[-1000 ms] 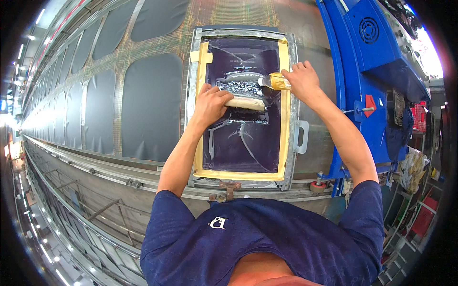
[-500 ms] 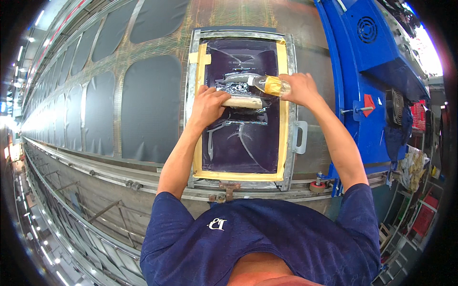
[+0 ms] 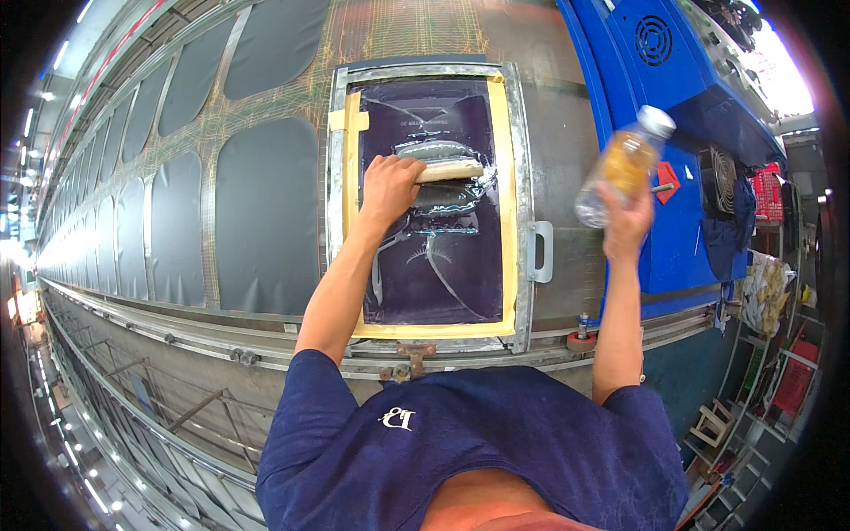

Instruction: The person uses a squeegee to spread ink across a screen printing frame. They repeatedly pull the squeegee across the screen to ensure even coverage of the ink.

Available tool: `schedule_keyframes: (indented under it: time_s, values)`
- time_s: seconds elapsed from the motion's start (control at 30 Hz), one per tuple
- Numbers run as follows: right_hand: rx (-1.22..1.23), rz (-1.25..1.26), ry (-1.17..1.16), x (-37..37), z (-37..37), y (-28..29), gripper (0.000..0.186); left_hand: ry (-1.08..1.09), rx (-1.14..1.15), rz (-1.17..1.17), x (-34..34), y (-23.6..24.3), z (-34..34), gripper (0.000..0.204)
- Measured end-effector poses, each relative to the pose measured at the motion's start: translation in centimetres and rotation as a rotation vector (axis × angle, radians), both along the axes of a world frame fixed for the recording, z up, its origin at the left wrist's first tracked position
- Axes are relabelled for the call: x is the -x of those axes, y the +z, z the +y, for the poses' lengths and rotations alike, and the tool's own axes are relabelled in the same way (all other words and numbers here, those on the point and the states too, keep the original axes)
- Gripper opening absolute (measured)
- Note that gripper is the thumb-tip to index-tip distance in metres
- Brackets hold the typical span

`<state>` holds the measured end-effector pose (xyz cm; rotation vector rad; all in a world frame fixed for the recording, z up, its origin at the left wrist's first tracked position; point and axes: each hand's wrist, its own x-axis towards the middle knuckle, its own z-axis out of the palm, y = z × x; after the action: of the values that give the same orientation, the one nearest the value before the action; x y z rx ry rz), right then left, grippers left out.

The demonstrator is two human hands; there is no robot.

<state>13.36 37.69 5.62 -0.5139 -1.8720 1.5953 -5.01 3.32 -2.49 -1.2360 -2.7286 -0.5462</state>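
Observation:
My left hand (image 3: 390, 188) is closed round the left end of a squeegee with a pale wooden handle (image 3: 450, 171). The squeegee lies across a dark purple printing screen (image 3: 425, 292), with wet, shiny liquid around it. Yellow tape (image 3: 507, 265) borders the screen inside its metal frame (image 3: 522, 190). Off to the right, my right hand (image 3: 627, 221) grips a clear plastic bottle (image 3: 624, 168) with a yellow label and a white top. The bottle is held tilted, top end up, in front of the blue machine, and is blurred by motion.
Dark fabric panels (image 3: 266, 212) lie in rows on the long table to the left. A blue machine (image 3: 682, 257) stands at the right, with a red piece (image 3: 668, 182) on it. A grey handle (image 3: 538, 251) juts from the frame's right side. A metal rail (image 3: 266, 327) runs along the near edge.
My right hand has swung the bottle away from over the screen to the right and turned it top end up. My left hand stays on the squeegee, which has barely moved on the screen.

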Motion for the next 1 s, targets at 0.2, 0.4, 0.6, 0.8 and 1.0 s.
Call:
schedule_keyframes:
  time_s: [0.2, 0.4, 0.6, 0.8, 1.0]
  values:
    - [-0.259, 0.15, -0.511, -8.3, 11.2, 4.3, 0.057, -0.102, 0.019, -0.017, -0.4, -0.5, -0.6, 0.033]
    - [-0.333, 0.092, -0.798, -12.3, 18.3, 1.6, 0.065, -0.063, 0.018, 0.0, 2.9, 1.0, 0.8, 0.037]
    - [-0.386, 0.081, -0.864, -13.4, 21.2, -0.4, 0.071, -0.161, 0.003, -0.078, 2.1, -0.1, 0.3, 0.039]
    - [-0.456, 0.024, -0.765, -12.9, 21.2, -1.5, 0.073, -0.056, -0.006, -0.003, 2.9, -0.2, 1.2, 0.038]
    - [-0.194, 0.009, -0.702, -13.9, 20.2, -2.2, 0.071, -0.1, 0.037, -0.171, 3.2, 1.4, 1.2, 0.035]
